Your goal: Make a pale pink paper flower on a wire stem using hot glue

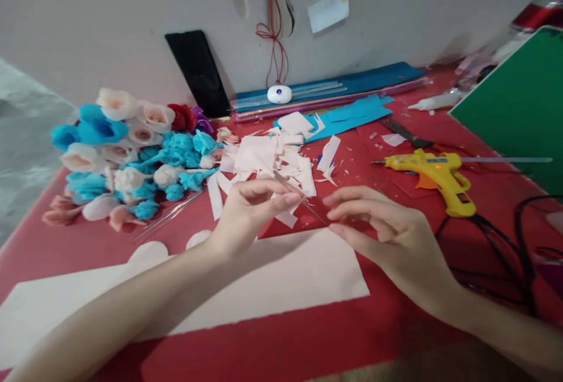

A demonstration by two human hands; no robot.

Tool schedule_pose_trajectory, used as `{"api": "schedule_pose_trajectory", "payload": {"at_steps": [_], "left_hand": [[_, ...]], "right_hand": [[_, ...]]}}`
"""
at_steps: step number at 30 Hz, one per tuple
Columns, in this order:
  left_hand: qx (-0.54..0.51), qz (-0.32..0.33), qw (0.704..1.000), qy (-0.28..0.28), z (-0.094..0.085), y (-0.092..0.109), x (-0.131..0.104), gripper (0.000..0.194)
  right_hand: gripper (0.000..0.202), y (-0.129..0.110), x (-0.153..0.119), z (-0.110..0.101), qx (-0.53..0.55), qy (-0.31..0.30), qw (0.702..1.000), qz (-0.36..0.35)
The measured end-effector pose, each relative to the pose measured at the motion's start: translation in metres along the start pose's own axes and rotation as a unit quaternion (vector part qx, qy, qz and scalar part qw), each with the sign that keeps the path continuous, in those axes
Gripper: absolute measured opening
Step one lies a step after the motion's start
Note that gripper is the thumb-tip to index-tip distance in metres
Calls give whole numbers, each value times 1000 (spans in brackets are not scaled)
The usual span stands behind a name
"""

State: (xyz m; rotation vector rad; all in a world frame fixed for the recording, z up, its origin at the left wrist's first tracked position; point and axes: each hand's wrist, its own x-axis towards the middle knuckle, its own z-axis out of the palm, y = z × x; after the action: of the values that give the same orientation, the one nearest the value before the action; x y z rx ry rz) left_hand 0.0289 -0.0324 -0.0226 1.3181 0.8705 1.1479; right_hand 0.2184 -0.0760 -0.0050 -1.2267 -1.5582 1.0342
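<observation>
Here's the left hand (246, 215), thumb and forefinger pinched on a thin stem (315, 213), which slants down through the air above the far edge of a pale sheet (281, 282). Across from it comes the right hand (389, 232), fingers curled, thumb apart from the forefinger, tips right at the stem's lower end; whether they touch it, I cannot tell. The stem's upper end blurs into the pale scraps (255, 153) behind, so its tip is hard to read, and the left fingers cover part of its length.

Both forearms run out of view; the left one lies across our view of the sheet, whose left end is cut off too. Over on the right, the green board (523, 100) and a red-labelled bottle (541, 12) are clipped by the frame, and small items near the bottle blur together.

Now the room: red tabletop (246, 352) shows along the sheet's near edge, and another red stretch lies between the scraps and the yellow glue gun (433, 165). Its nozzle points left, toward that gap. Black cable (497, 247) crowds the right forearm's far side, while paper flowers (101, 129) pack the left, well apart from the fingertips
</observation>
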Motion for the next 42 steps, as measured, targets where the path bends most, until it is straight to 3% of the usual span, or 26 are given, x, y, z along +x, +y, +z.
{"api": "schedule_pose_trajectory", "payload": {"at_steps": [5, 8, 17, 22, 24, 25, 27, 28, 29, 30, 31, 34, 36, 37, 42], "left_hand": [[74, -13, 997, -21, 4, 2, -4, 7], [104, -27, 993, -41, 6, 4, -7, 5], [82, -66, 992, -67, 8, 6, -10, 6], [77, -59, 992, -86, 10, 9, -10, 11], [72, -54, 991, -95, 10, 11, -10, 12], [71, -51, 991, -101, 11, 13, -10, 13], [77, -40, 990, -110, 12, 15, -11, 13], [83, -41, 989, -114, 12, 17, -12, 12], [86, -38, 988, -120, 13, 19, -13, 12], [89, -35, 987, -127, 13, 21, -14, 12], [95, -31, 986, -133, 13, 23, -15, 12], [118, -6, 983, -138, 14, 28, -18, 11], [134, -2, 982, -136, 15, 30, -19, 11], [138, -6, 981, -138, 16, 30, -19, 11], [148, -29, 974, -169, 20, 27, -20, 10]], "right_hand": [[4, 7, 5, -4, 15, -22, 999, 28], [6, 13, 11, -7, 18, -4, 999, 39], [19, 21, 19, -15, -13, 25, 999, 26], [37, 26, 22, -15, -33, 46, 998, 40], [17, 27, 25, -16, -35, 53, 997, 44], [14, 27, 26, -16, -31, 57, 997, 33], [55, 25, 28, -18, -44, 73, 996, -20], [55, 23, 28, -19, -65, 80, 993, -49], [40, 20, 28, -20, -89, 82, 990, -67], [17, 17, 28, -21, -110, 79, 989, -65], [10, 14, 28, -23, -114, 75, 990, -45], [14, 6, 27, -24, 8, 24, 1000, 12], [51, 3, 26, -24, 114, -27, 993, 22], [55, 2, 25, -24, 146, -54, 987, 30], [23, -8, 17, -21, 121, -129, 981, 81]]}}
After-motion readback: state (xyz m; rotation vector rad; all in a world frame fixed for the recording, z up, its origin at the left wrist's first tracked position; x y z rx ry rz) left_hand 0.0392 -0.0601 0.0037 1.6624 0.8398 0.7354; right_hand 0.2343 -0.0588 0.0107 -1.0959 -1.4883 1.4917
